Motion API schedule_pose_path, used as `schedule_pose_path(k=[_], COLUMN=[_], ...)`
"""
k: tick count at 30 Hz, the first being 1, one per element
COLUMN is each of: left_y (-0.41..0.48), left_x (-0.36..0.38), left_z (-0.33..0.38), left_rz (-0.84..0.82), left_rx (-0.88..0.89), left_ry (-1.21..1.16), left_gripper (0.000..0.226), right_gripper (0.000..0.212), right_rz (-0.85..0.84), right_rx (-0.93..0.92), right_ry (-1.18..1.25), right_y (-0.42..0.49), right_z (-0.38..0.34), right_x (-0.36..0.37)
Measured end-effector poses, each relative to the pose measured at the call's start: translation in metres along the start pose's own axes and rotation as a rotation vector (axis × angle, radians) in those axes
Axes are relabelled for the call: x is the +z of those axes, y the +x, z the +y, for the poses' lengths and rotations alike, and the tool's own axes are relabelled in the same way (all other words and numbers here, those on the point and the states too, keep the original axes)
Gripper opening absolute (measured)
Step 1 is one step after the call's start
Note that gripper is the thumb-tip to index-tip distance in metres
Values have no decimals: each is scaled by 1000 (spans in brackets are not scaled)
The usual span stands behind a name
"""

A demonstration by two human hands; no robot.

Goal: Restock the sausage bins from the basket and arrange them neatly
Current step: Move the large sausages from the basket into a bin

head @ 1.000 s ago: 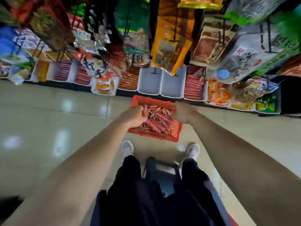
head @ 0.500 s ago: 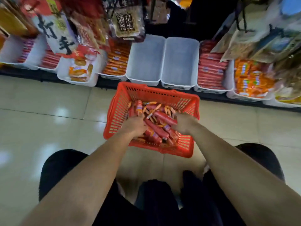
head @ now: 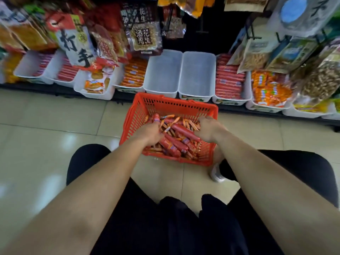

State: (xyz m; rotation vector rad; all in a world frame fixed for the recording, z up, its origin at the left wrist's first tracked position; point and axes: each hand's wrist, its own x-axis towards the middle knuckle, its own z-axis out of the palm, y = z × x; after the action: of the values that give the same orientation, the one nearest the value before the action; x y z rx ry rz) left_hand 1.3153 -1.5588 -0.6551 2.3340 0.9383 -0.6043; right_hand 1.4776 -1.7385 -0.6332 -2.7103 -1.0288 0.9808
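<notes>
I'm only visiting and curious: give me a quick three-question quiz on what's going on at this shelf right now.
1. True or false: the two white bins just behind the red basket are empty.
2. Where are the left hand and right hand? A) among the sausages in the basket B) in a bin C) on the hanging bags
3. Fill in: the basket stands on the ____.
Key: 1 true; 2 A; 3 floor.

Glossy beige floor tiles [head: 51, 140] throw back soft patches of light. Above them, packed close, snack bags [head: 142, 36] hang in rows over a dark shelf base [head: 46, 89].
</notes>
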Motion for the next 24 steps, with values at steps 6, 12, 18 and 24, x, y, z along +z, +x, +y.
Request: schedule_pose_path(k=[6, 12, 18, 24], left_y=[33, 89, 151, 167], left_x=[17, 75, 117, 144], left_z=[15, -21, -46, -67], left_rz=[-3, -67, -77, -87], left_rx=[10, -29, 101, 305], left_ry=[-15, 24, 290, 428], left_gripper=[53, 51, 66, 69], right_gripper=[86, 72, 73, 75], right_rz=[-88, -162, -200, -122], right_rx=[20, 67, 92, 48], right_ry=[60, 96, -55, -85], right_y=[47, 134, 196, 218], right_z=[21, 36, 51, 63], right_x=[21, 83, 147, 177])
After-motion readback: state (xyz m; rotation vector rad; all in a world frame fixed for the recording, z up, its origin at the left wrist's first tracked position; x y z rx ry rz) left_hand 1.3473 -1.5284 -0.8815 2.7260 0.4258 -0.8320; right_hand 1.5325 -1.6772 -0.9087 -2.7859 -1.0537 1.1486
